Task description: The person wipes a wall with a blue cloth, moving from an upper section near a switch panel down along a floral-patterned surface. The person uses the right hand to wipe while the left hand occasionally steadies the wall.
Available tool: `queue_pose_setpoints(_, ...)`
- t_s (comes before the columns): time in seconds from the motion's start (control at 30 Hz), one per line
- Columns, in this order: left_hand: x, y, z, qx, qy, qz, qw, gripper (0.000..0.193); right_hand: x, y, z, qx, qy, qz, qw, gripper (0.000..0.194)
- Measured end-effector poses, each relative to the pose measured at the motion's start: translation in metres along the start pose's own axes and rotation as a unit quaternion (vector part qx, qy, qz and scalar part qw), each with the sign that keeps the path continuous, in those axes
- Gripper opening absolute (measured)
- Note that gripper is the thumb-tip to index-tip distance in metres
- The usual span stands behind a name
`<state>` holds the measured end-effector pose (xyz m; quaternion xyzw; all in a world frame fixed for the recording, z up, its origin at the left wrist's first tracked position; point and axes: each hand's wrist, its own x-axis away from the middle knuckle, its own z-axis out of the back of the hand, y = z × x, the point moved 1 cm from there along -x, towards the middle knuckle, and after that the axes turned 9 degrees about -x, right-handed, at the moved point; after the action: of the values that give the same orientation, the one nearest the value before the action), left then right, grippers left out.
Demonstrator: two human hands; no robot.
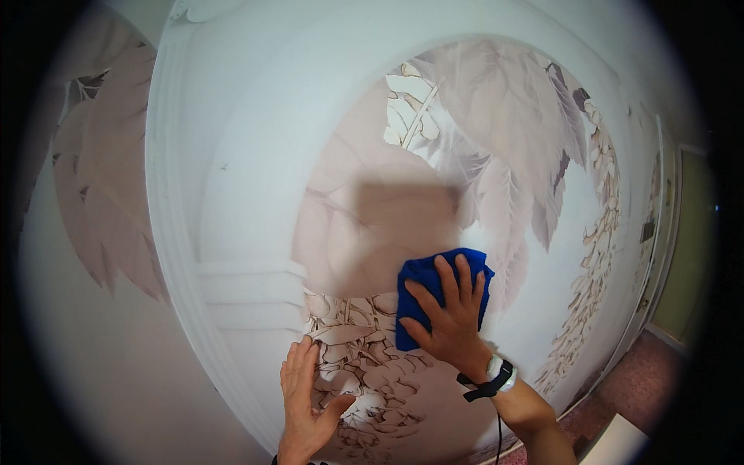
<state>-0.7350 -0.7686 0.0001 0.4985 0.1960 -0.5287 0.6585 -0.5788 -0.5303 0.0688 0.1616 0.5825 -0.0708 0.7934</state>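
Note:
My right hand [450,314] presses a folded blue cloth [419,290] flat against a wall covering [250,145] printed with leaves and blossoms. The fingers are spread over the cloth, which reaches out past them on the left and top. On that wrist sit a white wrapping and a black strap [491,383] with a thin cord hanging from it. Lower and to the left, my left hand [305,395] is at the wall beside the printed flowers, thumb apart from the fingers and nothing held in it. A shadow [407,215] falls on the printed leaf above the cloth.
Printed mouldings [250,296] frame the arch at left. At the far right are a white door [639,290] with a handle and a greenish panel [677,244]. Below lies a reddish floor [639,378], with a white flat-sided object [616,442] near the bottom right.

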Motion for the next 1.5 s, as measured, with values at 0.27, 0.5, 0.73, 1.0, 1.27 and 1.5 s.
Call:
queue_pose_setpoints(0.27, -0.004, -0.001, 0.003, 0.006, -0.007, -0.008, 1.000, 0.090, 0.015, -0.036, -0.028, 0.002, -0.042, 0.069, 0.997, 0.054)
queue_pose_setpoints(0.5, 0.002, -0.009, 0.012, 0.017, -0.013, 0.004, 1.000, 0.089, 0.066, -0.013, -0.029, 0.008, -0.075, 0.095, 0.993, 0.046)
queue_pose_setpoints(0.73, 0.003, -0.011, 0.016, 0.019, -0.017, 0.014, 1.000, 0.088, 0.023, -0.027, -0.022, -0.004, -0.025, 0.050, 0.998, 0.048)
queue_pose_setpoints(1.0, 0.004, -0.014, 0.017, 0.010, -0.002, 0.021, 1.000, 0.086, 0.048, -0.065, -0.051, -0.033, -0.076, 0.119, 0.989, 0.053)
queue_pose_setpoints(1.27, 0.009, -0.022, 0.023, 0.014, -0.010, 0.032, 0.999, 0.090, 0.049, -0.036, -0.031, -0.011, -0.064, 0.086, 0.994, 0.051)
queue_pose_setpoints(1.5, 0.010, -0.021, 0.024, 0.012, -0.001, 0.027, 1.000, 0.088, 0.037, -0.078, -0.053, -0.041, -0.072, 0.108, 0.991, 0.053)
